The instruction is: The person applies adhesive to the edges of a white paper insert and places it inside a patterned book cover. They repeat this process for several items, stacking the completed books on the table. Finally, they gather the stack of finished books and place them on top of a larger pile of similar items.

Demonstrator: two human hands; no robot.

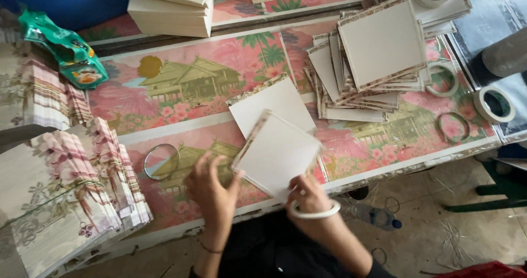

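Spanning nearly the whole view, a long table (181, 97) carries a cover printed with pink flowers, palms and houses. Fanned stacks of flower-printed sheets (71, 190) occupy its left end, and a loose pile of pale square panels (368, 64) lies at upper right, near several rolls of tape (495, 104). Two thick blocks of cream boards (171, 8) sit at the far edge. One white square panel (272, 105) lies flat at the table's middle; a second, tilted square panel (277, 154) overlaps its near corner and is held above the near edge. The left hand (211, 187) touches this panel's left edge with fingers spread. The right hand (307, 195), a white bangle (315, 212) on its wrist, grips the lower right corner. A green packet (68, 50) lies at far left.
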